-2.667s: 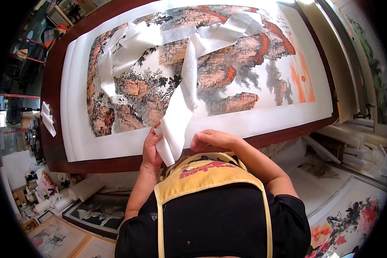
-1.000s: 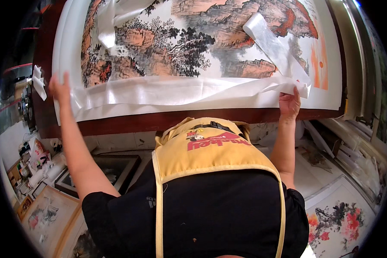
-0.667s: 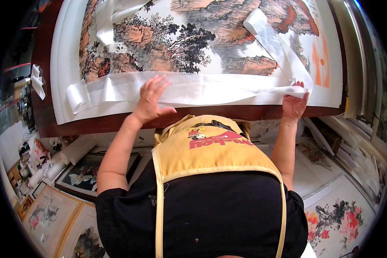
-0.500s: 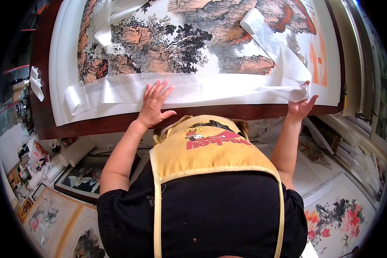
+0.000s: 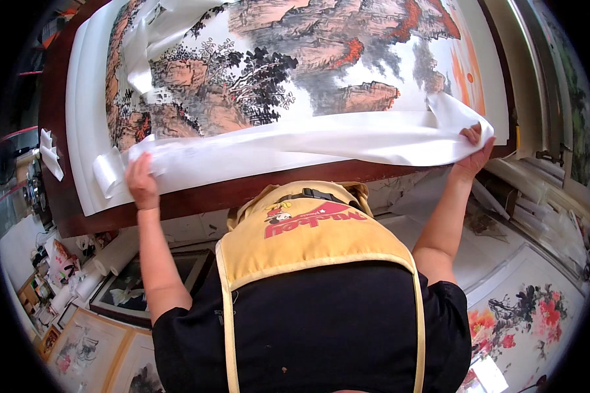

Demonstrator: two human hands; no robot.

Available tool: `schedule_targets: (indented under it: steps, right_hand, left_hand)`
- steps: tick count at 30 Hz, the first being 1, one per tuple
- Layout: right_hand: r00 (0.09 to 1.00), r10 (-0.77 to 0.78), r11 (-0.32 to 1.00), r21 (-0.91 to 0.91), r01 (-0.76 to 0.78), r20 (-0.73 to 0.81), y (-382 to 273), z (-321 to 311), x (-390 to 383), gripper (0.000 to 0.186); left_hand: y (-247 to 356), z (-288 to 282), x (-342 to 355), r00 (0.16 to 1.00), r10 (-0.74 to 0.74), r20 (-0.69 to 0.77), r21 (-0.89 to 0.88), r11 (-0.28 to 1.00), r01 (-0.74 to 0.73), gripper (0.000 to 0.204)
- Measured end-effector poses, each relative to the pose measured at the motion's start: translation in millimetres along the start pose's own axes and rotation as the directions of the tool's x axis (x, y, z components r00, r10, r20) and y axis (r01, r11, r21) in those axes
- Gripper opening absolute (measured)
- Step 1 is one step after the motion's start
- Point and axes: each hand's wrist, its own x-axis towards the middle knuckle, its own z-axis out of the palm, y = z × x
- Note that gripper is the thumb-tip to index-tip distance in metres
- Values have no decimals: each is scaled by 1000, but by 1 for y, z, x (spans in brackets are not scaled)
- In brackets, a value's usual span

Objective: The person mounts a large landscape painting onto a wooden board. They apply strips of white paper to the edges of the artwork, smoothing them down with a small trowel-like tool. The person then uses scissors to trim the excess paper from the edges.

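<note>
A long, glossy white strip (image 5: 295, 141), fabric or thin paper, stretches along the near edge of a large landscape painting (image 5: 347, 39) on a dark red-brown table (image 5: 177, 200). My left hand (image 5: 142, 183) is closed on the strip near its left end; a loose curl lies just beside it. At the right my right hand (image 5: 476, 154) grips the strip, its fingers bent around the edge. There the strip folds back over the painting's border. A second white strip (image 5: 137, 59) lies crumpled over the painting's upper left.
A crumpled white scrap (image 5: 51, 154) sits on the table's left edge. Below stand a dark framed picture (image 5: 128, 288), rolled paper (image 5: 114, 252) and a flower painting (image 5: 517, 327). Long rails (image 5: 534, 78) run along the right.
My left hand has gone from lying flat mid-strip to gripping near its left end. The right hand has shifted right with the strip, whose folded-back tail has slid nearer and shortened.
</note>
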Motion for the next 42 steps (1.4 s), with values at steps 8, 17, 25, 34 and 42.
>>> schedule_targets:
  steps: [8, 17, 25, 34, 42]
  right_hand:
    - [991, 124, 964, -244, -109, 45, 29, 3, 76, 57]
    - [990, 3, 1000, 29, -8, 144, -30, 96, 111, 50]
    - [976, -121, 893, -448, 28, -179, -50, 100, 100, 22]
    - [975, 215, 447, -883, -144, -50, -101, 132, 141, 25]
    - [866, 496, -22, -996, 89, 66, -69, 201, 118, 19]
  left_hand:
    - [-106, -57, 49, 955, -252, -160, 194, 940, 280, 37]
    - [-166, -66, 88, 722, -618, -310, -124, 780, 614, 22]
    - [-215, -54, 65, 472, -881, -30, -483, 426, 765, 31]
    - [-316, -76, 85, 333, -910, 245, -891, -76, 448, 41]
    - [-313, -96, 96, 440, -897, 45, -939, 112, 324, 46]
